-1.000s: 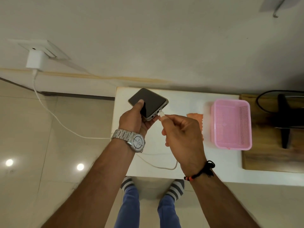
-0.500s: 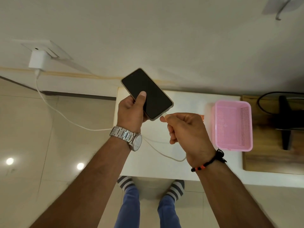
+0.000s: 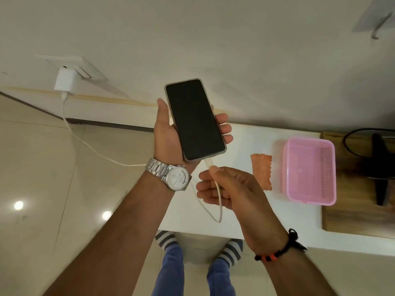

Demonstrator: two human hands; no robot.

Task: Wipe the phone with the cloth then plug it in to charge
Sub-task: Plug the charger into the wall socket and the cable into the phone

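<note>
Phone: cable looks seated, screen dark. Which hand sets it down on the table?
Left. The left hand already cradles the phone above the white table. The right hand only holds the cable below the plug and can guide the slack.

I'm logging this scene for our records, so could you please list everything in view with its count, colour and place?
phone: 1, dark screen, pale case, held upright above the table's left end
charging cable: 1, white, runs from adapter to the phone's bottom edge
adapter: 1, white, in the wall socket, upper left
cloth: 1, orange, on the table left of the basket
basket: 1, pink, on the table's right part
table: 1, white, against the wall
wooden board: 1, brown, far right
black stand: 1, on the board
left hand: holds the phone; silver watch on wrist
right hand: pinches the cable near its plug; black bracelet
</note>
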